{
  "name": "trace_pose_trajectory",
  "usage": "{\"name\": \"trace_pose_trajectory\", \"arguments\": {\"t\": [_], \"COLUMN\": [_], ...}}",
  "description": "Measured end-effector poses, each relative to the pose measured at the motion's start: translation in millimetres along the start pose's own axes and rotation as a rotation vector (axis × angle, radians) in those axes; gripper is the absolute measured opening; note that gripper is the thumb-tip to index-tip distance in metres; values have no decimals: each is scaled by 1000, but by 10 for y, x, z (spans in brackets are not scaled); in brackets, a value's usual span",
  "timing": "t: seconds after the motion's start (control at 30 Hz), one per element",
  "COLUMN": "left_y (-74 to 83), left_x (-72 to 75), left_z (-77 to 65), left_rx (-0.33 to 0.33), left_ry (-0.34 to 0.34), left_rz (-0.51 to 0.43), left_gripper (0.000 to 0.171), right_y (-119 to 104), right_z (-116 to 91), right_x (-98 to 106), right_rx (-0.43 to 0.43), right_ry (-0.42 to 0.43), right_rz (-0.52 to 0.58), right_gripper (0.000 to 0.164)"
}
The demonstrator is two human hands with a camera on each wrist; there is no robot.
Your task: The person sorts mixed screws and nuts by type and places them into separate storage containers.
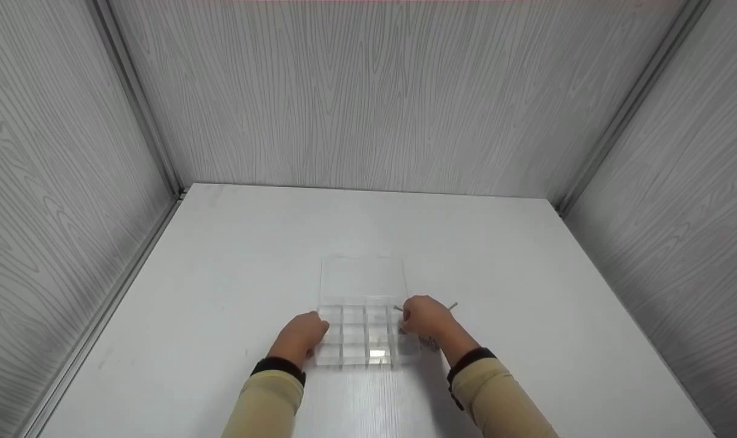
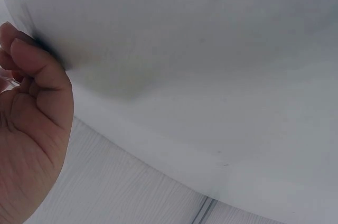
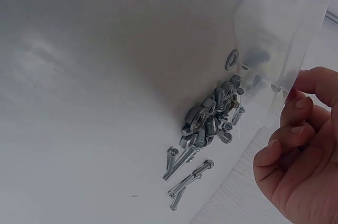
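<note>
A clear plastic compartment box (image 1: 354, 333) lies on the white table with its transparent lid (image 1: 362, 278) folded back, away from me. My left hand (image 1: 301, 334) grips the box's left side; in the left wrist view its fingers (image 2: 39, 65) curl around a thin clear edge. On the opposite side, my right hand (image 1: 428, 317) pinches the box's right edge, with the other fingers (image 3: 269, 155) bent. Beside that edge sits a pile of metal nuts and bolts (image 3: 208, 121), mostly hidden behind the right wrist in the head view. A flat washer (image 3: 232, 59) lies against the box wall.
Several loose screws (image 3: 185, 182) lie at the pile's near end. The white table (image 1: 253, 243) meets a grey wood-grain panel (image 1: 368, 91) at the back, with similar panels (image 1: 46, 182) on both sides.
</note>
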State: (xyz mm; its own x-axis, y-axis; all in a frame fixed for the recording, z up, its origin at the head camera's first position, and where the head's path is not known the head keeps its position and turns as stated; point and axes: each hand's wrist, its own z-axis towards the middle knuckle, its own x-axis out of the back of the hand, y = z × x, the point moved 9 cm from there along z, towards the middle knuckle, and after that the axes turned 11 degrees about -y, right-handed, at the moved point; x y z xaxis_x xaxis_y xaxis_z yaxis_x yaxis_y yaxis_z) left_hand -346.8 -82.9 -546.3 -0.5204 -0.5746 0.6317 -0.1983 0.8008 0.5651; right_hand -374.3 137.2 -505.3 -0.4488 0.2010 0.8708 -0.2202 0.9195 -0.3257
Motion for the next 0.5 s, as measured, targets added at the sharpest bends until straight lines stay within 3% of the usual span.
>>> {"name": "trace_pose_trajectory", "arguments": {"t": [0.5], "left_y": [7], "left_x": [-9], "left_z": [61], "left_rx": [-42], "left_ry": [1], "left_rz": [43], "left_gripper": [43], "right_y": [47], "right_z": [-32], "right_x": [54], "right_rx": [-11], "right_ry": [20], "right_rz": [2], "right_gripper": [9]}}
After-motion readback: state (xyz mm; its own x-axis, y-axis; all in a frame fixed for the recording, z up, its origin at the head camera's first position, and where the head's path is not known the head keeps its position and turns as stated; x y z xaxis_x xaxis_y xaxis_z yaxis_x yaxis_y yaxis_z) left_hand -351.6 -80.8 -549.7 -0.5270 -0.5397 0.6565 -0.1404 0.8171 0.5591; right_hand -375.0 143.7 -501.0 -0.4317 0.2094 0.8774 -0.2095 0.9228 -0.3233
